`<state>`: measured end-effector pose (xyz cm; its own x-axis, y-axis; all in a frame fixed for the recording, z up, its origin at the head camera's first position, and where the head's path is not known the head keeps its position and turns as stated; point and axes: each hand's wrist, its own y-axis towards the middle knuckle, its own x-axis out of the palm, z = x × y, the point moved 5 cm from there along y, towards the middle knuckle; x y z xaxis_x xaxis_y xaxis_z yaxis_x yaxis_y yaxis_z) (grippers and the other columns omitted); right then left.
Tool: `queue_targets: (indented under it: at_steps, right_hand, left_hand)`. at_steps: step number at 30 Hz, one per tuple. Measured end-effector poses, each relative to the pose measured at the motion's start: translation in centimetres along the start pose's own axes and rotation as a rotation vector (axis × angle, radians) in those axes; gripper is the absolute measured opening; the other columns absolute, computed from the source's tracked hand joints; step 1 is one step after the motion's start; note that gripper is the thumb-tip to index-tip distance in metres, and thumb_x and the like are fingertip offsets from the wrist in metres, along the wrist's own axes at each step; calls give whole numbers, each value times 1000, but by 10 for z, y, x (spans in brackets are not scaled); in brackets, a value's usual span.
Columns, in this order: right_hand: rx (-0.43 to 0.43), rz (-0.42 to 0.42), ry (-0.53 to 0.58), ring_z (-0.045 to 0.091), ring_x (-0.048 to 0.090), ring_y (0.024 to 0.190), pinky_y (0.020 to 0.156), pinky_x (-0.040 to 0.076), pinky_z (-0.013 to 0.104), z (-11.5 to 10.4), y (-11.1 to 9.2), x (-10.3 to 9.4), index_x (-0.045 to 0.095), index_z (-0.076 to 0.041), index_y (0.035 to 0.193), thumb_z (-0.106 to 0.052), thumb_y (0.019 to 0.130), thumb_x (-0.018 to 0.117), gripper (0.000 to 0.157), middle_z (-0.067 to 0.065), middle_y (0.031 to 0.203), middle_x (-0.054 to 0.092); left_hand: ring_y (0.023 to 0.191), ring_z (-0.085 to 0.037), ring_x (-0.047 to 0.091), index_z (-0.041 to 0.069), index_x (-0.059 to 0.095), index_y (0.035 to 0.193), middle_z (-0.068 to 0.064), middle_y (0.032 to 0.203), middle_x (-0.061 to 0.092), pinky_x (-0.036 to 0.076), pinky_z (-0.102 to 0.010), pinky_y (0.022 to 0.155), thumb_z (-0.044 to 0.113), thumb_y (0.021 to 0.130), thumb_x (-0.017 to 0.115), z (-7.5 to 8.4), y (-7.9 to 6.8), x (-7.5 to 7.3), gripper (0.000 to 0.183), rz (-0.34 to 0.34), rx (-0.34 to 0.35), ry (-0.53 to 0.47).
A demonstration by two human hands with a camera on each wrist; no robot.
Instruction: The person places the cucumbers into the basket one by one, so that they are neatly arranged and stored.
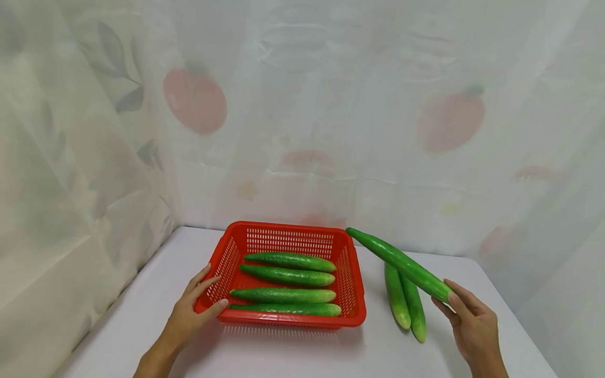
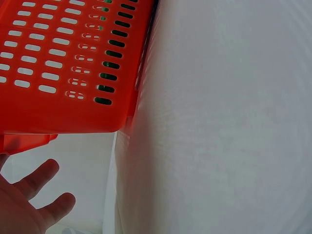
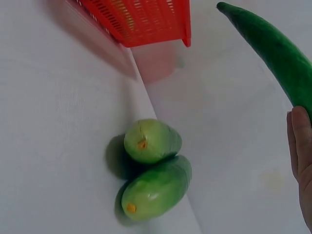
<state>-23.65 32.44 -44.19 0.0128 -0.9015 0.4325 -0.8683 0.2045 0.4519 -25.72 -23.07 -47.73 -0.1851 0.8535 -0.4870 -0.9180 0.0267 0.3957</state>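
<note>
My right hand (image 1: 475,325) grips a long green cucumber (image 1: 402,262) by its paler end. The cucumber is raised and slants up leftward, its dark tip overlapping the right rim of the red basket (image 1: 352,320) in the head view. In the right wrist view the fingers (image 3: 303,134) lie along this cucumber. My left hand (image 1: 189,312) is at the basket's left front corner, fingers spread, with the thumb right at the front rim. Inside the basket several cucumbers (image 1: 288,276) lie side by side, pale ends to the right.
Two more cucumbers (image 1: 397,299) lie close together on the white-covered table (image 1: 279,357), between the basket and my right hand. Pale curtains (image 1: 331,131) printed with fruit hang behind the table and along its sides.
</note>
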Motion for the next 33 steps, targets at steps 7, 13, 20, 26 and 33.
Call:
queue_targets:
  at_steps: [7, 13, 20, 26, 33]
  right_hand:
    - [31, -67, -23, 21, 62, 106, 82, 49, 38, 2, 3, 16, 52, 19, 125, 15, 96, 43, 30, 11, 115, 63]
    - [49, -115, -89, 20, 61, 105, 82, 49, 39, 7, 6, 30, 51, 20, 124, 14, 97, 44, 29, 11, 116, 62]
    - [82, -152, -150, 19, 62, 104, 81, 50, 37, 15, 9, 43, 50, 22, 123, 12, 97, 46, 28, 10, 115, 63]
    - [115, -169, -199, 19, 62, 103, 80, 51, 39, 20, 13, 57, 49, 23, 123, 9, 97, 48, 30, 11, 118, 61]
    - [164, -189, -258, 21, 62, 101, 81, 50, 40, 27, 18, 76, 55, 15, 124, 3, 98, 52, 29, 14, 122, 57]
  left_hand:
    - [136, -29, 27, 11, 58, 132, 5, 154, 28, 30, -62, 95, 26, 84, 77, 0, 0, 1, 54, -12, -14, -9]
    - [136, -29, 27, 11, 58, 132, 5, 154, 28, 29, -62, 95, 26, 84, 77, 0, 0, 1, 53, -12, -16, -11]
    - [136, -29, 27, 10, 58, 132, 5, 154, 28, 29, -63, 95, 26, 84, 76, 0, 0, 0, 53, -12, -19, -7]
    - [136, -31, 28, 7, 58, 132, 3, 154, 28, 32, -63, 95, 27, 85, 75, -1, 1, 0, 54, -11, -20, 5]
    - [135, -31, 28, 7, 58, 132, 3, 154, 28, 31, -62, 95, 27, 85, 75, 0, 0, 1, 54, -9, -19, 12]
